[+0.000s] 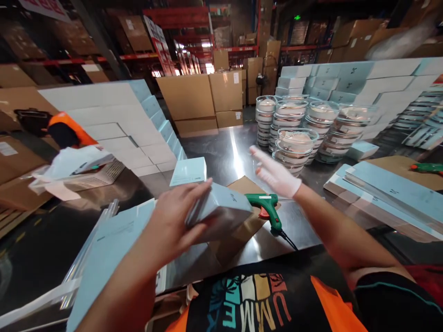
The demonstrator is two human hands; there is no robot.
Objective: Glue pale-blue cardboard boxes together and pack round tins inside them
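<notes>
Beyond the shiny table, red racks

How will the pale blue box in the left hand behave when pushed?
The pale blue box should hold its shape, its faces looking flat and edges straight. Those flat sides make rolling unlikely. Its sheen hints at a smooth, possibly slippery surface.

Cartons and racks fill the back

Large brown cartons stand stacked in the middle, some bearing white labels. Behind them rise red racks. A dark post slants on the left; rightward, a small green sign glows. Far left, a pale basket holds white plastic, an orange-and-black item behind it. A lettered banner hangs above.
</notes>
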